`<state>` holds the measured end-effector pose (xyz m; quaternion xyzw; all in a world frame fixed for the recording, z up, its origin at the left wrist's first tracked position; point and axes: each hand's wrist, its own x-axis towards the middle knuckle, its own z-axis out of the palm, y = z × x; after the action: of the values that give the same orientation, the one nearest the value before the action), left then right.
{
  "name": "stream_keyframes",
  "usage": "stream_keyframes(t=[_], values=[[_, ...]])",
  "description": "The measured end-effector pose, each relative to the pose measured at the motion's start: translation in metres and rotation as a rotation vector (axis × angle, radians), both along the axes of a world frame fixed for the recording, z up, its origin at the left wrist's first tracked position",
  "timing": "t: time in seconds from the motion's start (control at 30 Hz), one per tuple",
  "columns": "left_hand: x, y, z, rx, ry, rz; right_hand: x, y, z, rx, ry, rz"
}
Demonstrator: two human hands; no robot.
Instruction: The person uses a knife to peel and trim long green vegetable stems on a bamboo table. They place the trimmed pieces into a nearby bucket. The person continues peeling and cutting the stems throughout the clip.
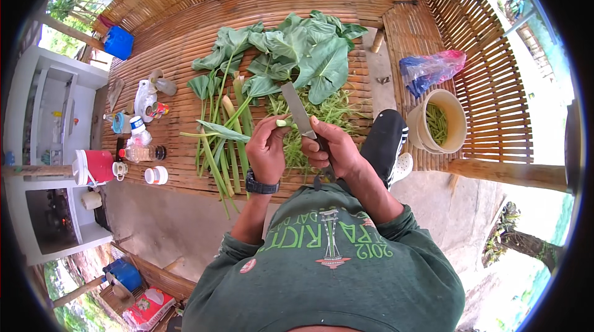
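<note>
My left hand (pixel 266 151), with a dark watch on its wrist, is closed around a green leaf stalk (pixel 283 123). The stalk's pale cut end sticks out toward the knife (pixel 297 109). My right hand (pixel 337 147) grips the knife's dark handle, its thumb by the base of the wide blade. The blade points up and away, right beside the stalk's end. Below both hands lies a heap of shredded green strips (pixel 337 114). Long green stalks (pixel 224 168) lie to the left, and large green leaves (pixel 322 63) are piled beyond.
The bamboo slat platform (pixel 176 146) carries a bottle (pixel 143 154), a white jar (pixel 156 175) and a red cooler (pixel 96 168) near its left side. On the right-hand bench stand a cream bucket (pixel 456 126) with green pieces inside and a plastic bag (pixel 432 71).
</note>
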<state>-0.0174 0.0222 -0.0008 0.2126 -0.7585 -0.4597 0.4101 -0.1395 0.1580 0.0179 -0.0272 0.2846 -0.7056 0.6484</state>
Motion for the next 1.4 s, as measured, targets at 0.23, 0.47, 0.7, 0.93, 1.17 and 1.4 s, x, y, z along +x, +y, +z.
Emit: stream_keyframes(t=[0.23,0.47,0.7,0.93,1.17,1.4], values=[[0.023,-0.026,0.021,0.426,0.152,0.033,-0.027,0.0,-0.062,0.074,0.004,-0.07],[0.094,-0.117,0.067,0.304,0.541,0.178,-0.071,0.021,-0.169,0.488,0.026,-0.322],[0.107,-0.132,0.11,-0.021,0.463,0.428,-0.068,0.028,-0.251,0.748,0.927,-0.103],[0.048,-0.071,0.063,-0.157,0.062,0.354,-0.013,-0.003,-0.096,0.74,1.474,0.069],[0.016,-0.035,0.037,-0.246,0.082,0.208,0.022,-0.001,0.031,0.119,1.302,-0.109],[0.014,-0.02,0.04,-0.377,-0.03,0.192,0.038,-0.01,0.04,-0.06,1.401,-0.2]])
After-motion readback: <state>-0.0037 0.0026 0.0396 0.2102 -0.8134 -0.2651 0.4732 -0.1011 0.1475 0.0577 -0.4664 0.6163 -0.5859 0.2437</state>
